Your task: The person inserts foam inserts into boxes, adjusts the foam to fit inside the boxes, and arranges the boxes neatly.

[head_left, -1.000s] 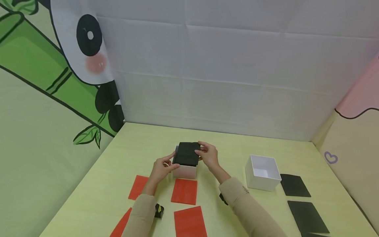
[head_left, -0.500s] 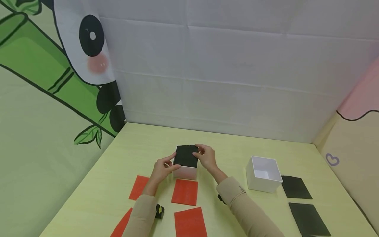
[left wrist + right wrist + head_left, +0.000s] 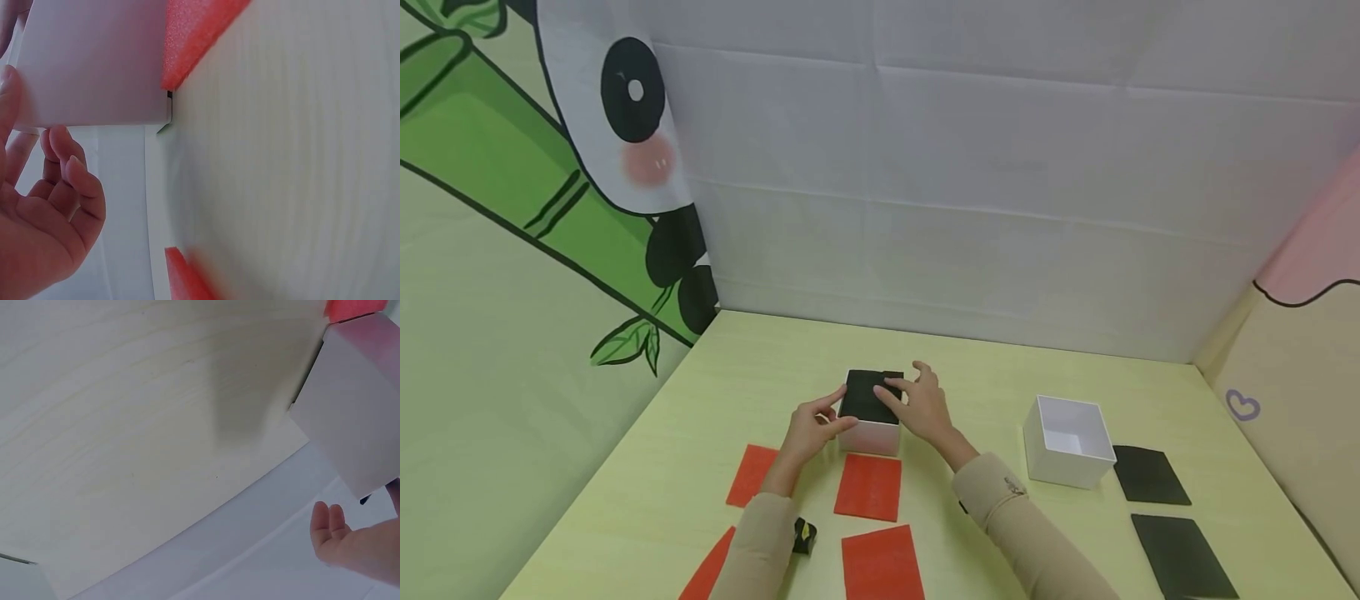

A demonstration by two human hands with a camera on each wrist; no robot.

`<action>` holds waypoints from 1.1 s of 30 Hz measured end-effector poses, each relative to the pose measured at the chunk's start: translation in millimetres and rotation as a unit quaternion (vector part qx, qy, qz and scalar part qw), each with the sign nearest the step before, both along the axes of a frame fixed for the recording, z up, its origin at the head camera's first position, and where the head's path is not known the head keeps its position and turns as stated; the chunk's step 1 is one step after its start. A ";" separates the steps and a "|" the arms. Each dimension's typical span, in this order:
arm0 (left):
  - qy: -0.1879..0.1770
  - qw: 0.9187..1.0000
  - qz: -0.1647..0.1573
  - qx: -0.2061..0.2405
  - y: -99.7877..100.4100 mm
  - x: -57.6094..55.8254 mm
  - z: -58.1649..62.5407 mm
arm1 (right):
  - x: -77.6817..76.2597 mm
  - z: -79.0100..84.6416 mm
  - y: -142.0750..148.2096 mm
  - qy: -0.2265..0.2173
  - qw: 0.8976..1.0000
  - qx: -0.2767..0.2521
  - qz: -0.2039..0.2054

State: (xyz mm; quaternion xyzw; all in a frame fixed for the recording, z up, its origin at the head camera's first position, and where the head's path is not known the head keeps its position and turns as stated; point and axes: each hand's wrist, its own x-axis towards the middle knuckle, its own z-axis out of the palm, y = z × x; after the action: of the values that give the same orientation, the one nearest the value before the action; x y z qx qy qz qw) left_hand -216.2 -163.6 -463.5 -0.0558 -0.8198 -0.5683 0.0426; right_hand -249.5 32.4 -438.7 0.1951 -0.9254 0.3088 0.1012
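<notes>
A white box stands mid-table with a black foam sheet lying over its top. My left hand steadies the box at its near left corner, thumb at the front edge and index finger on the left edge. In the left wrist view, the other fingers of that hand curl beside the box wall. Over the right edge of the sheet, my right hand lays thumb and index finger, its other fingers loosely raised. A black corner juts past the box rim in the right wrist view.
To the right sits a second white box, open at the top. Black sheets lie beyond it. Several red sheets are spread in front of the first box and to the left. A white cloth wall rises behind the table.
The black sheet has shifted into line with the box top. My right hand has let go of its far right corner and slid inward, fingers loosening. The left hand has stayed in place.
</notes>
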 end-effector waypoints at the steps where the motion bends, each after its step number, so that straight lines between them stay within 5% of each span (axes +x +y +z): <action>1: 0.000 1.000 0.000 0.000 -0.1 -0.1 0.0 | 0.2 0.5 0.4 0.001 1.000 0.009 0.002; 8: 0.003 1.000 -0.001 0.001 -0.4 -0.9 -1.1 | 1.0 2.0 1.8 0.001 0.999 0.044 0.018; 16: 0.003 1.000 0.005 0.002 2.3 0.1 -0.2 | 0.6 0.0 2.1 -0.052 0.992 0.110 0.017; 29: 0.011 1.000 0.004 -0.002 2.3 0.1 0.6 | 4.4 -1.7 5.6 0.021 0.986 0.103 0.130; 33: 0.009 1.000 -0.007 0.000 6.3 9.7 16.0 | 5.5 -4.0 4.0 0.022 0.982 0.136 0.129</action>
State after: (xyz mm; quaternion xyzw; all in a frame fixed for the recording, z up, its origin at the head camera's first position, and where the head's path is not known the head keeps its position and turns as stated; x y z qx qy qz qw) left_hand -206.5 -157.3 -447.5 -0.0667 -0.8190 -0.5681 0.0459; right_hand -244.0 36.4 -442.7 0.3317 -0.9233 0.1861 0.0534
